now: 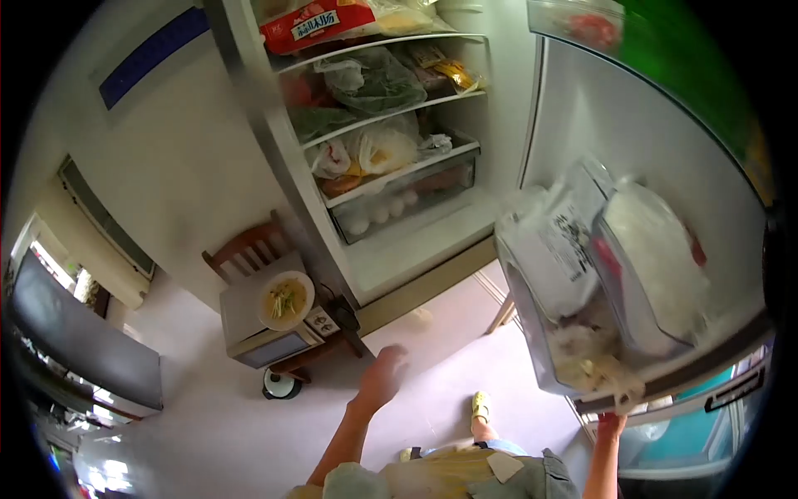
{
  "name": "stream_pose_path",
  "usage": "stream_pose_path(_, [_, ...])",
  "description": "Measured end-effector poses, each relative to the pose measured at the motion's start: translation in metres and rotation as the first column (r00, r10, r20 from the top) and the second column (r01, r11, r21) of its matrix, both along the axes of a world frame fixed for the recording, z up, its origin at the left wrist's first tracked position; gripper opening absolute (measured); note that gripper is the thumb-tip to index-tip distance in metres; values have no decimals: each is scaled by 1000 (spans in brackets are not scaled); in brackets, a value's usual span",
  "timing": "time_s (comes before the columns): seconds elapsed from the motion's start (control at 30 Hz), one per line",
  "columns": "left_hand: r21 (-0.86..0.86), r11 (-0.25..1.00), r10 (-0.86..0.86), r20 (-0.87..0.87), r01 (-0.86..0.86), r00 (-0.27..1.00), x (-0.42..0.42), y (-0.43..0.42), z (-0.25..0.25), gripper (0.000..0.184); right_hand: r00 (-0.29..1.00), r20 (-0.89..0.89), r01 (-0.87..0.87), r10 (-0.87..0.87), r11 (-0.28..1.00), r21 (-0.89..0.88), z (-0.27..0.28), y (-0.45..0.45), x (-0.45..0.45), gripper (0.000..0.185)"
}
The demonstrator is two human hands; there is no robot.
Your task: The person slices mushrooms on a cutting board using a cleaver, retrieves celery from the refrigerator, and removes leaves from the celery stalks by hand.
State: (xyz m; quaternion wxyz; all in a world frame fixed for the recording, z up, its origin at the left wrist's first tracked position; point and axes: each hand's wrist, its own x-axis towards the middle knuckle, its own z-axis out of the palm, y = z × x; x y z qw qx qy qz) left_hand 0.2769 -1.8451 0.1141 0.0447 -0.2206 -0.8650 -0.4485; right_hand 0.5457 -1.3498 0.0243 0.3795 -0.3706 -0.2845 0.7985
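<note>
My left hand [382,381] is in the air over the floor, in front of the fridge base. Motion blurs its fingers, and nothing shows clearly in it. My right hand [612,421] is at the lower edge of the open refrigerator door [657,108], fingers curled against it and partly hidden. Just above that hand, a plastic bag hangs over the door bin [532,333]. A white printed packet [559,249] and a large pale bag [652,249] fill the door bins. The open refrigerator [432,237] holds bagged food on its shelves and eggs [382,209] in a clear drawer.
A bowl of soup with green strips [284,301] stands on a microwave [249,316], which sits on a wooden chair [245,249]. Beneath is a lidded pot [281,384]. At lower right is an open compartment with a turquoise interior [686,437].
</note>
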Motion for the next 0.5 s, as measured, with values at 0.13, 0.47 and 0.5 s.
stream_pose_path(0.13, [-7, 1000, 27, -273, -30, 962, -56, 71, 73, 26, 921, 273, 267, -277, 961, 71, -40, 107, -15, 29])
stream_pose_path(0.47, [-50, 939, 188, -754, -341, 629, -207, 154, 181, 26, 622, 689, 223, -372, 928, 299, -64, 260, -29, 29])
stream_pose_path(0.5, [-61, 926, 177, -801, -371, 572, -218, 157, 186, 26, 602, 707, 208, -372, 928, 310, -64, 268, -31, 29])
